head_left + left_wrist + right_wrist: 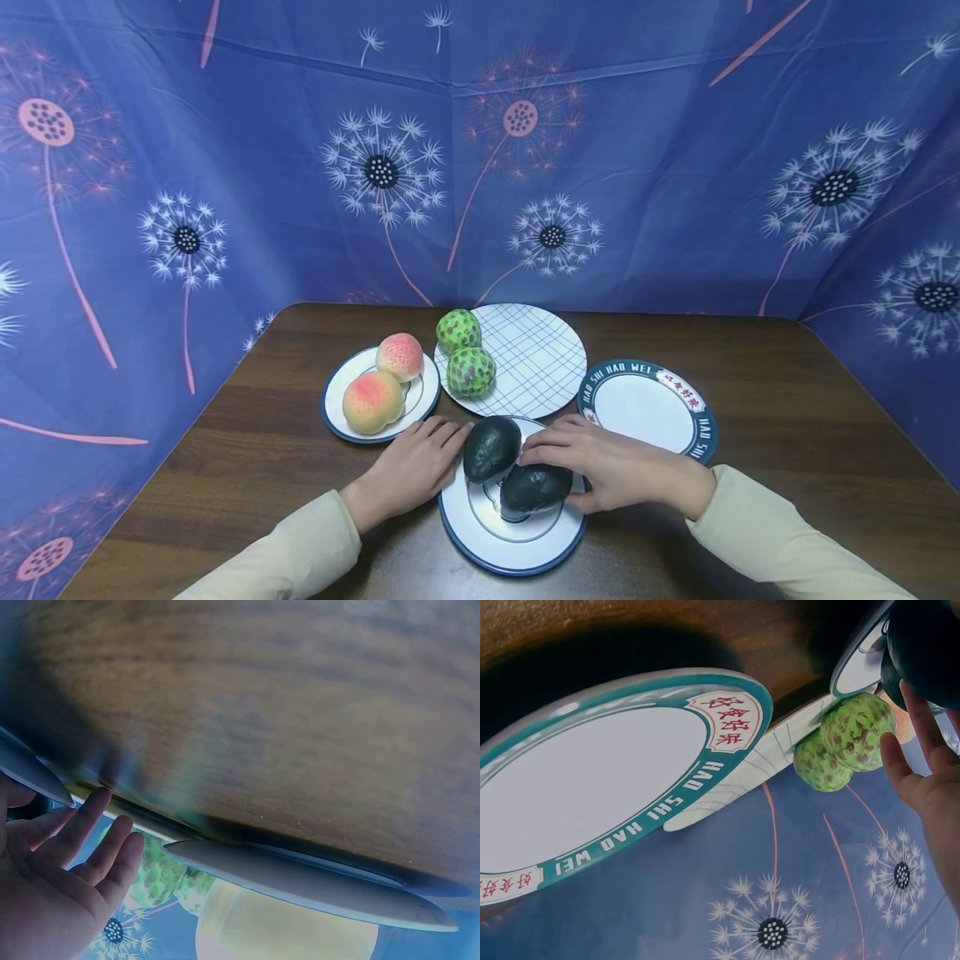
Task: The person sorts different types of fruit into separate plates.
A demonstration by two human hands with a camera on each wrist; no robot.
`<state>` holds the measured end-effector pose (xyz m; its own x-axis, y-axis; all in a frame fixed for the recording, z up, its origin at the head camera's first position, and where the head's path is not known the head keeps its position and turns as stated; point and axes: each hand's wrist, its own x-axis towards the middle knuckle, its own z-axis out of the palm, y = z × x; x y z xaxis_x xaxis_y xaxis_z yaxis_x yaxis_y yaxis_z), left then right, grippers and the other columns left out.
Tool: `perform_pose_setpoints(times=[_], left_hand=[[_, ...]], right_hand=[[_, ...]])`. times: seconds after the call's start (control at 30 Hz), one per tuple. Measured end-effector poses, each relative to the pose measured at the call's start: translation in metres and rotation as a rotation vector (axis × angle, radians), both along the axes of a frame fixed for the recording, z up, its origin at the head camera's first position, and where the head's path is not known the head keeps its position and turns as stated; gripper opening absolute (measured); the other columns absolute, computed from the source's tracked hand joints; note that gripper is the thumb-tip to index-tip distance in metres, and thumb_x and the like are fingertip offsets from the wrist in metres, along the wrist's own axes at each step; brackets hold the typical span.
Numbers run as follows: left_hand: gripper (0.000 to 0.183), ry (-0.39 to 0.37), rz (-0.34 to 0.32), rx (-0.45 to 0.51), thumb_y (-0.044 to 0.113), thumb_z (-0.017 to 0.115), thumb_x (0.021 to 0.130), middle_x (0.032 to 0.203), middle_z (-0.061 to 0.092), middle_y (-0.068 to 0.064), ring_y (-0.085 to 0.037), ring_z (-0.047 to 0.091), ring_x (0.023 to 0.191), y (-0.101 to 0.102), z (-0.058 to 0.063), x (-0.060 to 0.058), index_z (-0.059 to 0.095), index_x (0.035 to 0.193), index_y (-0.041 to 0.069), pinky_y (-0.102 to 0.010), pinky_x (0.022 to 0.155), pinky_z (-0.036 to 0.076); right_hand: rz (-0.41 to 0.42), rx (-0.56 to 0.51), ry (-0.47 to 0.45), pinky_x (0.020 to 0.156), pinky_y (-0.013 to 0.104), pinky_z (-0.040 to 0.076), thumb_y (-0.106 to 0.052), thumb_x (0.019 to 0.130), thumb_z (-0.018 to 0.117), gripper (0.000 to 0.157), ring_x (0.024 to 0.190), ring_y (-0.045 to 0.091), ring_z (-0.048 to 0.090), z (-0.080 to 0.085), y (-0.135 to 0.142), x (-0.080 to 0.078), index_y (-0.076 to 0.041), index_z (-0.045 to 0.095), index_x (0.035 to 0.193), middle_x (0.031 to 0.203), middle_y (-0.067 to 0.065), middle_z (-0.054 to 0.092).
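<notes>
Right hand (600, 465) clasps nearer avocado (536, 489); left hand (420, 467) loose-fingered; likely settling it on plate (517, 553); next wants gentle release

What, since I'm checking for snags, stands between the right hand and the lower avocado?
Nothing visible: the right hand touches the lower avocado directly. The upper avocado sits farther left, not between them.

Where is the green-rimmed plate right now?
In the head view, the green-rimmed plate lies right of centre on the table, just beyond the right hand and beside the checked plate.
</notes>
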<state>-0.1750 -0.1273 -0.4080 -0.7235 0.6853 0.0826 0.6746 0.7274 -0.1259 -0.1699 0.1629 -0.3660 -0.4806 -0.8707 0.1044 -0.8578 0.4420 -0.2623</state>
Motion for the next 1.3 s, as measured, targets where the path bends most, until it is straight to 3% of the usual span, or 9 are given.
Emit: perform_pose_setpoints(times=[0.4, 1.0, 1.3], left_hand=[[0.051, 0.009, 0.0, -0.01, 0.037, 0.049, 0.091, 0.126, 0.055, -0.002, -0.019, 0.049, 0.118, 0.0004, -0.0008, 0.0, 0.042, 0.136, 0.014, -0.038, 0.096, 0.045], [0.051, -0.024, 0.003, -0.005, 0.036, 0.049, 0.091, 0.128, 0.054, -0.002, -0.019, 0.048, 0.119, -0.0003, 0.001, -0.001, 0.042, 0.136, 0.014, -0.038, 0.098, 0.044], [0.049, -0.025, -0.01, 0.015, 0.035, 0.048, 0.091, 0.127, 0.054, -0.002, -0.019, 0.048, 0.119, -0.0023, 0.0025, -0.0022, 0.043, 0.135, 0.014, -0.038, 0.098, 0.043]], right_hand=[[0.025, -0.012, 0.031, 0.098, 0.041, 0.041, -0.026, 0.07, 0.076, 0.069, 0.12, 0.011, 0.046, -0.0008, -0.0016, -0.0003, -0.031, 0.044, 0.131, 0.13, -0.008, 0.049], [0.003, -0.02, -0.014, 0.096, 0.043, 0.043, -0.027, 0.071, 0.076, 0.072, 0.121, 0.015, 0.045, -0.0022, 0.0001, 0.0007, -0.028, 0.042, 0.134, 0.134, -0.007, 0.046], [-0.068, 0.019, -0.077, 0.097, 0.048, 0.041, -0.028, 0.071, 0.075, 0.075, 0.122, 0.019, 0.043, 0.0025, 0.0039, 0.0023, -0.031, 0.038, 0.136, 0.137, -0.007, 0.043]])
